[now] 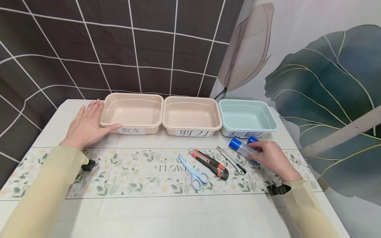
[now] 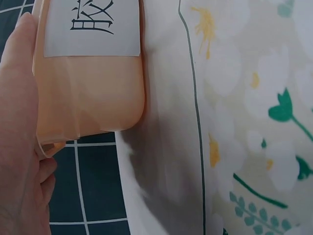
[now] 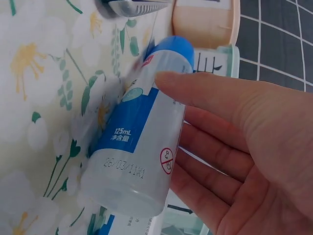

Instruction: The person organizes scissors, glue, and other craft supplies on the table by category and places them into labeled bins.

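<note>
My left hand (image 1: pixel 87 124) rests at the left end of the left beige bin (image 1: pixel 137 128), fingers straight along its side and thumb over the front rim. The bin's label reads 胶水. At the right, my right hand (image 1: pixel 272 158) pinches a clear glue bottle (image 3: pixel 146 117) with a blue cap, thumb on the near side and fingers behind. The bottle lies tilted close over the flowered cloth. A second blue-capped bottle (image 1: pixel 253 139) is just behind it, mostly hidden by the hand. Beside them lie a silver utility knife (image 1: pixel 231 160), a red-and-black utility knife (image 1: pixel 209 163) and blue scissors (image 1: pixel 193 172).
A middle beige bin (image 1: pixel 191 128) labelled 剪刀 and a mint bin (image 1: pixel 248 129) with a partly covered label stand in a row with the left bin, along the table's back edge. A flowered strip (image 1: pixel 128 178) crosses the white table. Behind hangs a dark gridded cloth (image 1: pixel 113 43).
</note>
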The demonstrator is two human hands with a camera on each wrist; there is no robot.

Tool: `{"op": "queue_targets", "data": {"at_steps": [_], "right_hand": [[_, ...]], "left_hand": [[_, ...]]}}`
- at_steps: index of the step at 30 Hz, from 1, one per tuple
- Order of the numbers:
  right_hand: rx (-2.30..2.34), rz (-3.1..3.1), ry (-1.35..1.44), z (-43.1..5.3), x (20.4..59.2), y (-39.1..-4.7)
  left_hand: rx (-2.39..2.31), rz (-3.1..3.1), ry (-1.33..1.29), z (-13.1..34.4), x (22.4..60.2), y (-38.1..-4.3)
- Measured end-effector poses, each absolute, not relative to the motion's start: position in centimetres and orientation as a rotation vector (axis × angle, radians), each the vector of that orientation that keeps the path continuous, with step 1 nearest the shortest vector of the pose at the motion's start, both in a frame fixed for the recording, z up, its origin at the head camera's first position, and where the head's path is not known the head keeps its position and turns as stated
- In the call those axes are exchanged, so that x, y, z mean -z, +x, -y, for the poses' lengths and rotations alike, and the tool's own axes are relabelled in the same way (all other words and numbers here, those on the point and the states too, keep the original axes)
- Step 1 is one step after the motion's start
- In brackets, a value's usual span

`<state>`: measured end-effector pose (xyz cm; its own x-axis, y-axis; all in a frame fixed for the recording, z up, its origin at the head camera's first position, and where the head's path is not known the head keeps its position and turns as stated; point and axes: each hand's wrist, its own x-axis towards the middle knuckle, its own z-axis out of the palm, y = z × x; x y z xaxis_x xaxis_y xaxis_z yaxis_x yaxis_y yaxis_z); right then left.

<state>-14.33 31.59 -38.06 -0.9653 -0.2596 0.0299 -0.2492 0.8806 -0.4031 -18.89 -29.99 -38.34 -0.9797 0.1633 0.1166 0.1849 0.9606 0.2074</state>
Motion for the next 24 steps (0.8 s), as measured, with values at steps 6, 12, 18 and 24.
{"op": "queue_targets", "data": {"at_steps": [6, 12, 18, 24], "right_hand": [[0.612, -3.033, -0.429, -31.61, 37.98, -14.44], [0.567, -3.018, -0.419, -31.52, 38.15, -14.60], [0.546, -3.035, -0.437, -31.49, 38.33, -14.60], [0.544, -3.048, -0.478, -31.53, 38.45, -14.72]], "left_hand": [[0.341, 3.011, -0.285, 30.09, 38.27, -19.02], [0.358, 3.025, -0.285, 30.11, 38.40, -19.02], [0.360, 3.028, -0.287, 30.12, 38.43, -19.04], [0.356, 3.025, -0.290, 30.16, 38.48, -19.17]]}}
